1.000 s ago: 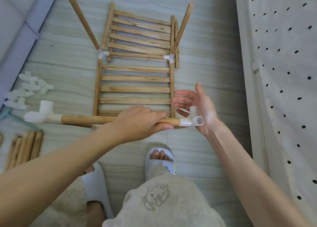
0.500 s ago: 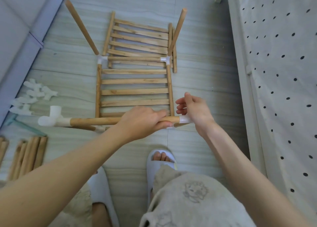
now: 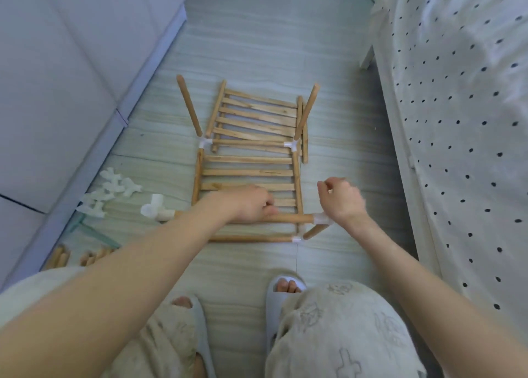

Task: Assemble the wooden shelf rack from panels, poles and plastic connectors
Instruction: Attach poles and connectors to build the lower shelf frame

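My left hand grips a horizontal wooden pole held low over the front of the rack. The pole carries a white plastic connector at its left end and another connector at its right end. My right hand is curled into a fist, and its heel rests on the right connector. A short pole slants out below that connector. The slatted panel lies flat on the floor in its pole frame. Two upright poles rise from its far corners.
A second slatted panel lies behind the first. Loose white connectors are piled at the left beside a green tool, with spare poles nearer me. A dotted bed cover bounds the right, a pale cabinet the left.
My right hand went from open beside the right connector to a fist on top of it. The held pole sank toward the rack's front right corner. The view pulled back.
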### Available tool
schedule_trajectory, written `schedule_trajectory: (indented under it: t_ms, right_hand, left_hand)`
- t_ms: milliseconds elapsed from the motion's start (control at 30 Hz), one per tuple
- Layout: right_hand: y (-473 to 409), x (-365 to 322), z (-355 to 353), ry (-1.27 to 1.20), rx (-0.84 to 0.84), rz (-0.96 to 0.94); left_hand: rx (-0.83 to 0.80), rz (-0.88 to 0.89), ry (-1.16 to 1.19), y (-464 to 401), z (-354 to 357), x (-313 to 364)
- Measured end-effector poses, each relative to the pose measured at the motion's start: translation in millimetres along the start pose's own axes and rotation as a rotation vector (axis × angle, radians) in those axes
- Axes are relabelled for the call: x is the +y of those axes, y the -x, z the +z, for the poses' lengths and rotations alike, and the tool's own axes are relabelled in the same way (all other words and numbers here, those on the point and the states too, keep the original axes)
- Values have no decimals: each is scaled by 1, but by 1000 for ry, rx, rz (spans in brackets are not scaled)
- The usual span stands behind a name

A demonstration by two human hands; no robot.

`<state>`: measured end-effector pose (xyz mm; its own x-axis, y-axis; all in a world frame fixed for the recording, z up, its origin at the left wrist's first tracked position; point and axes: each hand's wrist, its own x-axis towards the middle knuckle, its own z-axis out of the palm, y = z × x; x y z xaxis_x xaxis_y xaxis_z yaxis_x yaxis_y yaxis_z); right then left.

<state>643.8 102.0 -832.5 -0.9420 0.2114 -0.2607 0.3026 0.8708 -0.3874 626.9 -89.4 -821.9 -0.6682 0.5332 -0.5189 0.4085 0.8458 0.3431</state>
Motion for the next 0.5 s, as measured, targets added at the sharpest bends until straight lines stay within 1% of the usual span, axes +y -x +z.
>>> schedule_trajectory:
  t_ms: [33,67,100,133,200,267,300,367,400,433,500]
  right_hand:
    - [3,-8,-2,37,49,-57]
    - [7,-19,-2,48,61,-128]
    - [11,-33,-1,51,28,-212]
    - [15,-47,2,61,-42,-305]
    - [27,-77,15,148,-241,-497]
    - [37,-102,31,297,-416,-666]
    - [39,-113,39,357,-469,-719]
    - [39,-126,52,420,-508,-763]
    - [37,-135,60,432,-521,-775]
    - [34,-141,67,426,-533,-782]
    - [30,-147,81,394,-552,-813]
  left_hand:
    - [-8,-28,-3,9,-14,-8]
    - [0,-51,13,19,-29,-17]
    - [30,-71,48,31,-42,-26]
    - [81,-91,101,43,-53,-37]
    - [239,-114,273,68,-61,-60]
    - [442,-147,537,90,-52,-82]
    - [557,-187,667,98,-42,-93]
    - [752,-311,893,105,-17,-109]
    - [798,-383,1017,106,-5,-117]
    - [804,-443,1138,105,6,-124]
    - [742,-506,1344,98,22,-132]
